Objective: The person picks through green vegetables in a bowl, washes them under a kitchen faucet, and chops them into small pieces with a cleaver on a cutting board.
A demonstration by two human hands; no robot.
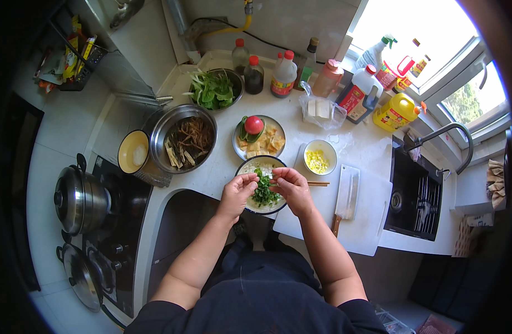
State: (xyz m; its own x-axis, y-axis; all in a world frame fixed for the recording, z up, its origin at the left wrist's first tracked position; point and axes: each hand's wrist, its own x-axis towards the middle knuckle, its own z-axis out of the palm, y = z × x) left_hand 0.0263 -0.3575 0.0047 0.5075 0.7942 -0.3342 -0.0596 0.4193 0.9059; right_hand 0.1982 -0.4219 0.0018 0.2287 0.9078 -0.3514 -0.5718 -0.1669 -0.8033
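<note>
both hands (267,189) hide much of the bowl (246,165) and greens (263,195).

cleaver (346,195) crowds board (372,222) right; plate (260,137) blocks behind

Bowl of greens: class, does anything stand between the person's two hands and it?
Nothing visible does. The left hand and right hand are directly over the bowl, fingertips meeting at the greens. The chopsticks lie across its right rim, beside the right hand.

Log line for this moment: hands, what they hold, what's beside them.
left hand: over bowl, pinching greens | right hand: over bowl, on greens | chopsticks: on rim | cleaver: on cutting board
</note>
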